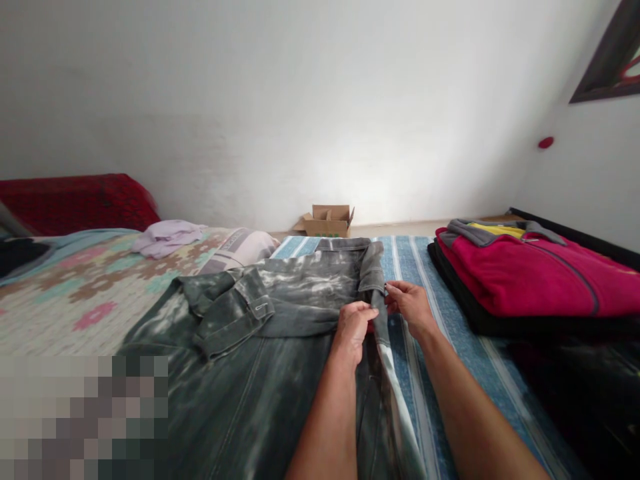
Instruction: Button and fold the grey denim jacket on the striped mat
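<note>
A dark grey, faded denim garment (280, 373) lies spread over the bed, its collar at the far end and one sleeve with a buttonholed cuff folded across it. My left hand (356, 327) is closed on the garment's right edge, fingers pressed on the cloth. Just right of it, my right hand (407, 303) pinches the same edge near the collar, thumb and fingertips together. A little red shows beneath my left fingers.
Blue striped bedding (415, 267) lies below the garment. Folded pink and black clothes (540, 280) are stacked on the right. A cardboard box (327, 223) stands by the wall. On the left are a lilac cloth (167, 238) and a floral cover (95, 293).
</note>
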{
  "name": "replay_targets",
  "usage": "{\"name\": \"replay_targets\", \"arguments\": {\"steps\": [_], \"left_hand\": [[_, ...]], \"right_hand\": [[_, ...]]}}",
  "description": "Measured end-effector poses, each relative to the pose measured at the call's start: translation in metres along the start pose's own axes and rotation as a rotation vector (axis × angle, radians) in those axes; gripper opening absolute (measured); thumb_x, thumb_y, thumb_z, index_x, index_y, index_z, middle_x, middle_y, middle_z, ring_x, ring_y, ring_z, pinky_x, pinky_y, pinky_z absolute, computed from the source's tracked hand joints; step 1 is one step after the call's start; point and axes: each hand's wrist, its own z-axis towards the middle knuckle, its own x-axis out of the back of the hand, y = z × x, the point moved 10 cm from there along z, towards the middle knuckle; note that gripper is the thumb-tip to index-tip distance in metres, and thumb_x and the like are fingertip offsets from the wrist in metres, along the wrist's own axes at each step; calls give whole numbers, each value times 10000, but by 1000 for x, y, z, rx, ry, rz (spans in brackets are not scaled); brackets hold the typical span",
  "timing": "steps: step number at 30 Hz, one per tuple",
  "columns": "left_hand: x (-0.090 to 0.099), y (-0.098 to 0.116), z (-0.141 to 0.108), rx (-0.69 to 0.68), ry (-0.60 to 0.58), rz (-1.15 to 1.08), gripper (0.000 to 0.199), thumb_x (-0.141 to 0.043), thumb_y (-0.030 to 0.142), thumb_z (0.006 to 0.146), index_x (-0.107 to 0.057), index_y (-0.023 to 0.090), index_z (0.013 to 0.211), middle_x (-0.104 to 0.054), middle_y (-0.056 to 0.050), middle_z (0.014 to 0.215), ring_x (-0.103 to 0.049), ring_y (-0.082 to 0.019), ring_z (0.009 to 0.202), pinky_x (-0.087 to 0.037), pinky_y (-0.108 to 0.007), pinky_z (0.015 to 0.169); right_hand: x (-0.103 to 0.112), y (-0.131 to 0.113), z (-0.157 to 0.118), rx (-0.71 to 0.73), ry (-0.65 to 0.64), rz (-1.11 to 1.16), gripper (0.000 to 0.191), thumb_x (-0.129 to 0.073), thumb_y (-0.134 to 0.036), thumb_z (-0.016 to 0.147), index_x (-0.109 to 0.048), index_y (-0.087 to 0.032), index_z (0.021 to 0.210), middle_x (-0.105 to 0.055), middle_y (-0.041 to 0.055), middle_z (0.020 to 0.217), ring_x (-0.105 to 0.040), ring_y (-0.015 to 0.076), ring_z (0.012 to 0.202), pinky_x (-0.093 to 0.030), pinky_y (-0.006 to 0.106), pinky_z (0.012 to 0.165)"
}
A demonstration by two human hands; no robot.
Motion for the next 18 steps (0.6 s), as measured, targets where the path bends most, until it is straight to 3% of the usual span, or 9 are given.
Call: {"name": "replay_targets", "arguments": {"steps": [18], "left_hand": [[-1,-1,2,-5,-22,3,101,-636,244,535,-603,152,563,-581,4,526,-518,-120,471,-410,-242,503]], "right_hand": [[-3,6,1,-34,-52,145,277,-718,-382,567,-617,-152,683,-582,-11,472,-490,95,354,-410,209,363]]}}
